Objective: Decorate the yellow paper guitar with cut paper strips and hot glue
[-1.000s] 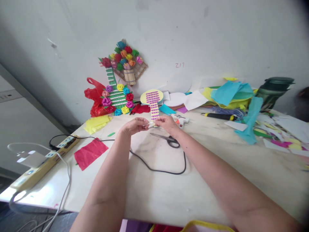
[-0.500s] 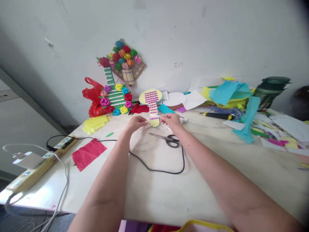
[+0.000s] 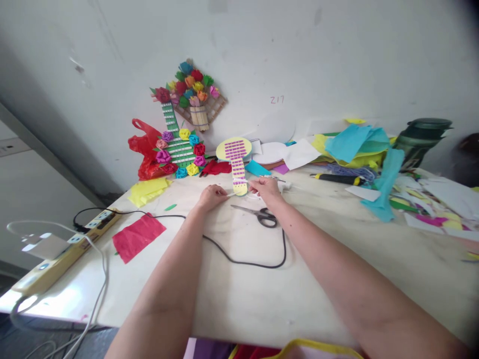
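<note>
A yellow paper cutout [image 3: 238, 162], round at the top with a long stem, leans upright with rows of purple strips across it. My left hand [image 3: 213, 196] is beside the stem's lower left, its fingers pinched on a thin white strip [image 3: 231, 194]. To the right of the stem, my right hand [image 3: 264, 188] has thumb and fingers pinched close to the stem's edge, where white strip also shows. The strip's exact path across the stem is too small to make out. Black-handled scissors [image 3: 258, 215] lie just below the hands.
A black cord [image 3: 239, 262] loops across the table under my left forearm. Red paper [image 3: 138, 237] and a yellow power strip [image 3: 67, 254] are at left. Flower crafts [image 3: 181, 149] stand against the wall; a glue gun-like black tool [image 3: 337, 179] and paper scraps lie right.
My left hand has dropped slightly, and its fingers are lower beside the stem. My right hand has hardly moved and stays at the stem's right edge.
</note>
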Demonstrator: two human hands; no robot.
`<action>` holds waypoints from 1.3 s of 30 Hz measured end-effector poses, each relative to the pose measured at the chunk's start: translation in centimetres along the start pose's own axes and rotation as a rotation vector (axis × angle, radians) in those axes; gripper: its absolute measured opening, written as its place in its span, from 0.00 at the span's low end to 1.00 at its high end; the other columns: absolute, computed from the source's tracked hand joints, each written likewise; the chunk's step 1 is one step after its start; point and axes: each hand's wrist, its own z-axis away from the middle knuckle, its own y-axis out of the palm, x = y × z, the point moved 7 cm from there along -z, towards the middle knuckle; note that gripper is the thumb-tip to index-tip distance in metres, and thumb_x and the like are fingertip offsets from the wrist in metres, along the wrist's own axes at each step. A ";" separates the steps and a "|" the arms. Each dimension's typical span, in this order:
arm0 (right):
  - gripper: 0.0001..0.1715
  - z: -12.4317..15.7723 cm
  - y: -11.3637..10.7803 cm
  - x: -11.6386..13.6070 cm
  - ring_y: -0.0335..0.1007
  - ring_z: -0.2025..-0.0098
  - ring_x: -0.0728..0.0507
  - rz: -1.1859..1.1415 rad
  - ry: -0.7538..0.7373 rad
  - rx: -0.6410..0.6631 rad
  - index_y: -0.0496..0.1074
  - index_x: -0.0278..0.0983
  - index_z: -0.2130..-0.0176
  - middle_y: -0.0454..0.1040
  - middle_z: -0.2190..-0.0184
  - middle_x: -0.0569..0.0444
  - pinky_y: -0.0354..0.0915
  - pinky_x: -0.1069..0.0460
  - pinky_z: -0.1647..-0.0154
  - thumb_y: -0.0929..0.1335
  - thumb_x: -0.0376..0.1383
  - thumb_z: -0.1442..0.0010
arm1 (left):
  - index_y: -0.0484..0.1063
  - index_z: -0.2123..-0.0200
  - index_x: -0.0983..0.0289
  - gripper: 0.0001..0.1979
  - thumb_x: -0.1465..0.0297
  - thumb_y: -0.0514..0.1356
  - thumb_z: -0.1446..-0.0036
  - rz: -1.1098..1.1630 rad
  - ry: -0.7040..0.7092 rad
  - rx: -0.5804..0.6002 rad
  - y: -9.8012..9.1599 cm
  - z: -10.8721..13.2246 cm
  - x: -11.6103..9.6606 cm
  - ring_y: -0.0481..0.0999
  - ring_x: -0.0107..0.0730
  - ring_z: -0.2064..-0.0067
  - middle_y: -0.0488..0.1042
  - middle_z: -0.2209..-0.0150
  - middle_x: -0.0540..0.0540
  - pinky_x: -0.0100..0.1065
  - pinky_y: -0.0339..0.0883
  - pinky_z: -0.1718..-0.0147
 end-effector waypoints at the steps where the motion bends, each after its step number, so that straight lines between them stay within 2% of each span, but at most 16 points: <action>1: 0.13 0.0 0.0 -0.1 0.63 0.80 0.52 0.007 0.004 -0.001 0.70 0.35 0.80 0.73 0.81 0.54 0.58 0.57 0.80 0.68 0.43 0.58 | 0.75 0.72 0.63 0.10 0.63 0.63 0.57 0.000 -0.001 -0.002 -0.1 0.0 0.0 0.70 0.32 0.65 0.73 0.69 0.53 0.30 0.63 0.64; 6: 0.11 0.1 -0.1 -0.1 0.63 0.80 0.52 0.018 0.029 -0.011 0.71 0.35 0.79 0.73 0.81 0.55 0.57 0.57 0.80 0.68 0.41 0.58 | 0.76 0.71 0.62 0.10 0.63 0.63 0.57 -0.025 -0.005 -0.002 -0.3 0.2 -0.3 0.70 0.32 0.64 0.73 0.69 0.53 0.31 0.63 0.63; 13: 0.11 0.1 -0.2 0.1 0.63 0.81 0.52 0.016 0.027 -0.019 0.70 0.34 0.80 0.73 0.82 0.55 0.58 0.57 0.80 0.68 0.41 0.57 | 0.76 0.72 0.61 0.08 0.64 0.62 0.56 -0.099 0.105 -0.042 -0.4 -0.3 -0.8 0.69 0.35 0.61 0.73 0.67 0.53 0.32 0.61 0.59; 18: 0.10 0.0 -0.2 0.0 0.63 0.81 0.52 0.009 0.033 -0.019 0.70 0.35 0.80 0.72 0.82 0.55 0.58 0.56 0.80 0.68 0.41 0.58 | 0.77 0.70 0.61 0.10 0.63 0.63 0.57 -0.095 0.040 -0.060 -0.3 -0.6 -0.1 0.69 0.32 0.66 0.71 0.68 0.54 0.32 0.62 0.60; 25: 0.11 0.0 -0.3 0.1 0.62 0.81 0.52 0.018 0.017 -0.023 0.70 0.35 0.80 0.72 0.82 0.56 0.57 0.56 0.80 0.68 0.41 0.58 | 0.75 0.72 0.62 0.06 0.66 0.62 0.55 -0.027 0.166 -0.057 -0.1 -0.6 -1.0 0.69 0.34 0.63 0.72 0.71 0.54 0.31 0.61 0.61; 30: 0.13 -0.1 -0.3 0.1 0.61 0.81 0.52 0.008 0.019 -0.031 0.71 0.35 0.79 0.71 0.82 0.56 0.56 0.57 0.81 0.68 0.43 0.58 | 0.74 0.73 0.61 0.06 0.65 0.61 0.54 -0.010 0.201 -0.034 0.1 -0.6 -1.3 0.69 0.34 0.62 0.73 0.71 0.54 0.31 0.62 0.61; 33: 0.13 -0.1 -0.3 0.1 0.60 0.81 0.52 -0.015 0.022 -0.041 0.71 0.34 0.80 0.71 0.83 0.56 0.56 0.57 0.81 0.69 0.42 0.58 | 0.75 0.72 0.62 0.07 0.66 0.61 0.55 -0.010 0.183 -0.043 -0.2 -0.5 -1.1 0.69 0.33 0.63 0.73 0.70 0.54 0.31 0.62 0.61; 39: 0.12 0.0 0.0 0.3 0.60 0.81 0.53 -0.025 -0.003 -0.004 0.71 0.34 0.80 0.71 0.83 0.56 0.56 0.58 0.82 0.69 0.42 0.58 | 0.76 0.68 0.62 0.12 0.67 0.61 0.59 -0.063 0.034 -0.027 -1.7 0.3 0.5 0.70 0.34 0.67 0.74 0.70 0.54 0.33 0.62 0.62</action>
